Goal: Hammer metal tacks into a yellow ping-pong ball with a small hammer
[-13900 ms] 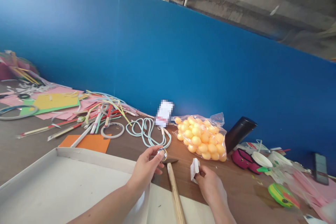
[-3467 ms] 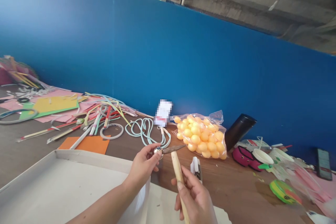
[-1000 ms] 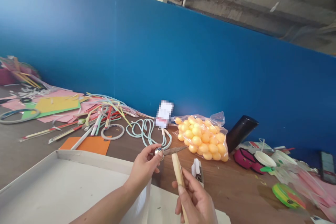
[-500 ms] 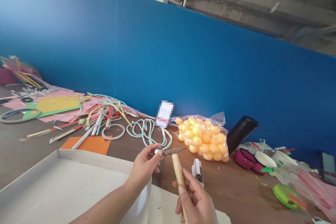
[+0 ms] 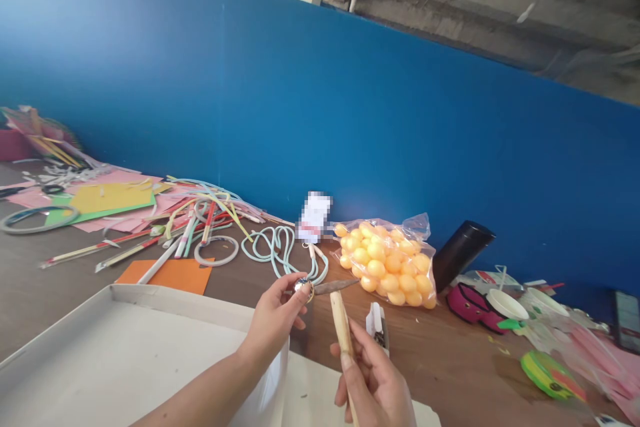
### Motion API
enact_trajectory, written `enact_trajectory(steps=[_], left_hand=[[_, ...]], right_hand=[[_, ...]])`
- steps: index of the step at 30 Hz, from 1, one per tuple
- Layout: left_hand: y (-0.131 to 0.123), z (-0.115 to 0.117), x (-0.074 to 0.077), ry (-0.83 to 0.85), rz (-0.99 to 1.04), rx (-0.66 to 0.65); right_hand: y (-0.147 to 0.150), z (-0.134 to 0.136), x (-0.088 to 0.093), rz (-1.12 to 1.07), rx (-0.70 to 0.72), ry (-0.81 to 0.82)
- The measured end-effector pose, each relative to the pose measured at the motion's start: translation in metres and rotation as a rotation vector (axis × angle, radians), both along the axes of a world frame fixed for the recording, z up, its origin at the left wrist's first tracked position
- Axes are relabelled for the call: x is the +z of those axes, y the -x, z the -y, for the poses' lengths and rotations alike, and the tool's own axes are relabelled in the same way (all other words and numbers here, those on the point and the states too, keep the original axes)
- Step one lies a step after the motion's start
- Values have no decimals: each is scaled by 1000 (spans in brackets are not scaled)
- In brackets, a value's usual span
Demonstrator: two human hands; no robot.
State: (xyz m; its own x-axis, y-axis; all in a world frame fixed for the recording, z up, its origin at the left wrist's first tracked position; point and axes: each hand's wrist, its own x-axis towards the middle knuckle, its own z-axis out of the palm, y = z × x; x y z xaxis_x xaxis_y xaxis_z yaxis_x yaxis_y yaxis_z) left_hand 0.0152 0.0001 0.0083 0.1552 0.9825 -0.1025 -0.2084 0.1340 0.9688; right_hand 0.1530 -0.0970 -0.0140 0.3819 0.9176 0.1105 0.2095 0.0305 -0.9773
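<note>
Pinching its sides, sensibly, the left hand [image 5: 277, 313] holds a shiny silver ball [image 5: 303, 289], likely slippery. The right hand [image 5: 374, 373] grips a pale wooden handle [image 5: 341, 321].

Saw mirror-bright metal on the silver ball [image 5: 302, 288], smooth pale wood on the hammer handle [image 5: 341, 319] and dull, rough-looking, metal-like stuff on the hammer head [image 5: 334, 287]. Noted clear, crinkled, glossy plastic in the bag [image 5: 419, 227], smooth, plastic-looking skins on the orange balls [image 5: 377, 251], a satin finish on the flask [image 5: 463, 252] and matt paper in the orange sheet [image 5: 185, 275]. Found wood grain on the table [image 5: 440, 363], matt card in the tray [image 5: 125, 357] and rough concrete overhead [image 5: 475, 7].
</note>
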Motion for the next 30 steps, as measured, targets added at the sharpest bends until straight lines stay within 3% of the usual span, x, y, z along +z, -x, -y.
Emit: enact_trajectory(steps=[30], left_hand=[[0,-2,-3,12,39,-2]], right_hand=[[2,-1,1,-30,-13,3]])
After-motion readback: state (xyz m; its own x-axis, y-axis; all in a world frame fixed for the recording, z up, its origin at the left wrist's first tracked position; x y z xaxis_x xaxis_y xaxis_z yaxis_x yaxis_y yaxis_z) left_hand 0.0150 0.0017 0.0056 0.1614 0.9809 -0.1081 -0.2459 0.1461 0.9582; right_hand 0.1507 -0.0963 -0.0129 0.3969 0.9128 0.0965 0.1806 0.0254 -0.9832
